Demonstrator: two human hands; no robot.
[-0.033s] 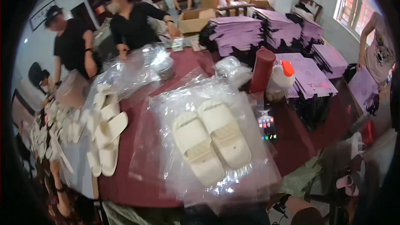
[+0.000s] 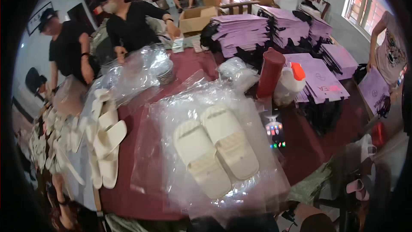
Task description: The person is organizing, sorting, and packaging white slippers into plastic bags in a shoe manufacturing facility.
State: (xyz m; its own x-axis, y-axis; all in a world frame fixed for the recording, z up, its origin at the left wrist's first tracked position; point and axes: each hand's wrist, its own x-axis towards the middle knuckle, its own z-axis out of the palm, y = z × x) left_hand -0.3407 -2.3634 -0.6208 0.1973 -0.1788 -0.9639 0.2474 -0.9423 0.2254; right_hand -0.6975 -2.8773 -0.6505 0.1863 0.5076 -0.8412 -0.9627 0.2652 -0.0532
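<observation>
Neither my left hand nor my right hand shows in the picture. Right in front of me lies a pair of cream slippers, side by side on a stack of clear plastic bags; whether they are inside the top bag I cannot tell. The bags rest on a dark red table. Several more cream slippers are piled to the left, some overlapping. A lit phone lies just right of the bags.
Behind the phone stand a dark red cylinder and a white bottle with an orange top. Purple paper bags are stacked at the back right. Crumpled plastic lies at the back left. Co-workers stand across and around the table.
The whole view has shifted slightly, so the slippers and bags sit a little lower and further left. Nothing on the near part of the table has visibly moved otherwise.
</observation>
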